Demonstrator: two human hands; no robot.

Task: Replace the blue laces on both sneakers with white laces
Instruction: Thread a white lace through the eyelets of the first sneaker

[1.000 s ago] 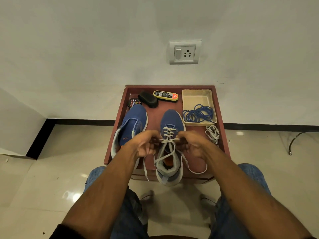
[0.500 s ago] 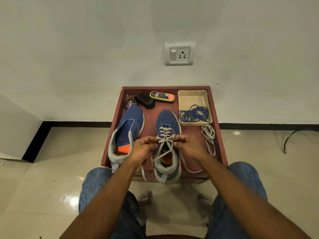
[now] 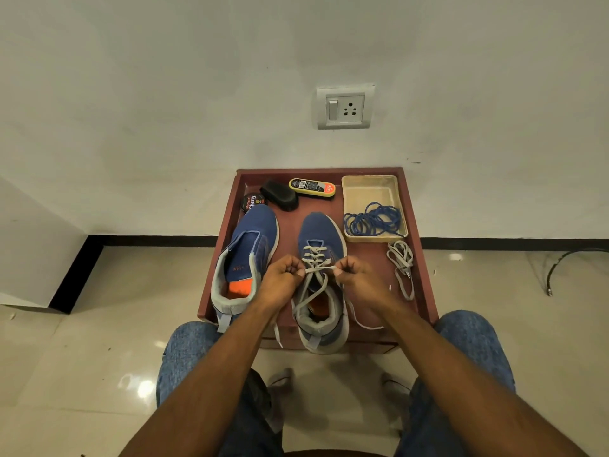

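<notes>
Two blue sneakers stand on a reddish-brown low table (image 3: 417, 219). The right sneaker (image 3: 321, 232) carries a white lace (image 3: 314, 253) threaded through its front eyelets. My left hand (image 3: 280, 278) and my right hand (image 3: 354, 275) each pinch that lace on either side of the shoe, holding a taut stretch between them. Its loose ends trail down past the heel. The left sneaker (image 3: 250, 249) has no lace and shows an orange insole. A second white lace (image 3: 402, 265) lies bundled on the table at the right. Blue laces (image 3: 374, 221) sit coiled in a beige tray (image 3: 369, 189).
At the table's back lie a black brush (image 3: 280, 194), a yellow-and-black polish applicator (image 3: 312, 187) and a round polish tin (image 3: 252, 202). The white wall with a socket (image 3: 344, 107) rises just behind. My knees in jeans flank the table's front edge; tiled floor surrounds it.
Both hands have drawn slightly toward the toe and apart, pulling the lace taut across the right sneaker. The camera view shifted a little; nothing else on the table moved.
</notes>
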